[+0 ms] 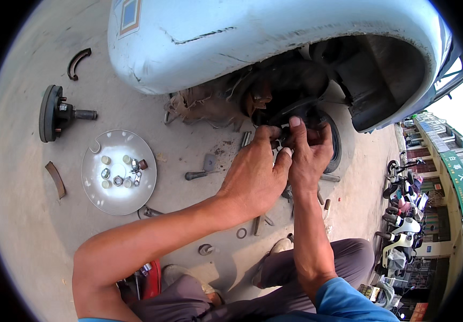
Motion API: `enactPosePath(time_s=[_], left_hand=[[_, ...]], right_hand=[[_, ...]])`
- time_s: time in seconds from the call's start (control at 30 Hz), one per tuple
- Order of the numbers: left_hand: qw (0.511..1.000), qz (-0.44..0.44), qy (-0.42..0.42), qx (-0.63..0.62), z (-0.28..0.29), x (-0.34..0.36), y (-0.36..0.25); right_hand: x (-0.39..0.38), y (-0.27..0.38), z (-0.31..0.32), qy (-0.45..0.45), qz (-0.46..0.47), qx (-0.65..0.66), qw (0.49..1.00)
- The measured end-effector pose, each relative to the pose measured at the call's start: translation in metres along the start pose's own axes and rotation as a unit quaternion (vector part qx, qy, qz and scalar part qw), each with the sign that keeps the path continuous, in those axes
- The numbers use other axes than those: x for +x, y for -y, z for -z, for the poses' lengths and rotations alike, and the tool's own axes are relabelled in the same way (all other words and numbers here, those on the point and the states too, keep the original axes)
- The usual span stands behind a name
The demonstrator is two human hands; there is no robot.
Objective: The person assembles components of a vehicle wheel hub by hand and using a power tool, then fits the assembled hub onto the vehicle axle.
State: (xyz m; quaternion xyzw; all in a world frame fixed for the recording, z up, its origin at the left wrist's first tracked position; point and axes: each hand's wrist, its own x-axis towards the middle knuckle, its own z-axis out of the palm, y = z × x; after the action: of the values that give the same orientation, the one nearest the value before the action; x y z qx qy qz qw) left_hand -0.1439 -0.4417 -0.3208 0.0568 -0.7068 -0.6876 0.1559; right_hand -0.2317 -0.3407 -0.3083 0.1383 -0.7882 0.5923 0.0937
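Note:
My left hand (255,174) and my right hand (310,153) meet in front of the wheel well of a light blue vehicle (199,45). The fingers of both are closed in a pinch around a small, partly metallic piece (280,144), mostly hidden by the fingertips. Just beyond them are dark wheel-hub parts (290,110) and a rusty brown bracket (260,95), deep in shadow. A round black part (334,142) shows behind my right hand.
A silver wheel cover (94,188) holds several nuts and caps. Further left lie a brake drum with a shaft (54,114) and two curved brake shoes (76,63). A screwdriver (195,175), a ring (241,233) and a red container (151,282) are nearby. Parked scooters (400,225) line the right.

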Motion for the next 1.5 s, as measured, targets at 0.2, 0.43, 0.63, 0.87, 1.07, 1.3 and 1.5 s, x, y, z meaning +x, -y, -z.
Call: enactPosePath(time_s=[0.2, 0.43, 0.63, 0.87, 1.07, 1.3, 1.5], left_hand=[[0.924, 0.159, 0.021, -0.348, -0.005, 0.02, 0.019], [0.816, 0.208, 0.053, -0.537, -0.015, 0.034, 0.026], [0.778, 0.212, 0.049, -0.589, -0.03, 0.041, 0.035], [0.779, 0.207, 0.045, -0.59, -0.034, 0.038, 0.024], [0.791, 0.211, 0.055, -0.571, -0.04, 0.037, 0.042], [0.762, 0.17, 0.162, -0.604, -0.018, 0.04, 0.035], [0.747, 0.187, 0.161, -0.617, -0.019, 0.04, 0.038]], right_hand=[[0.0, -0.01, -0.004, -0.014, 0.109, -0.091, 0.99], [-0.01, 0.001, -0.005, 0.0, -0.014, 0.022, 1.0], [-0.015, 0.008, -0.006, -0.013, -0.073, 0.138, 0.988], [0.005, 0.021, 0.034, 0.095, -0.055, -0.039, 0.993], [0.015, 0.032, 0.03, 0.076, -0.005, -0.174, 0.982], [0.021, 0.035, 0.026, 0.034, 0.215, -0.309, 0.926], [0.016, 0.036, 0.024, 0.044, 0.197, -0.328, 0.923]])
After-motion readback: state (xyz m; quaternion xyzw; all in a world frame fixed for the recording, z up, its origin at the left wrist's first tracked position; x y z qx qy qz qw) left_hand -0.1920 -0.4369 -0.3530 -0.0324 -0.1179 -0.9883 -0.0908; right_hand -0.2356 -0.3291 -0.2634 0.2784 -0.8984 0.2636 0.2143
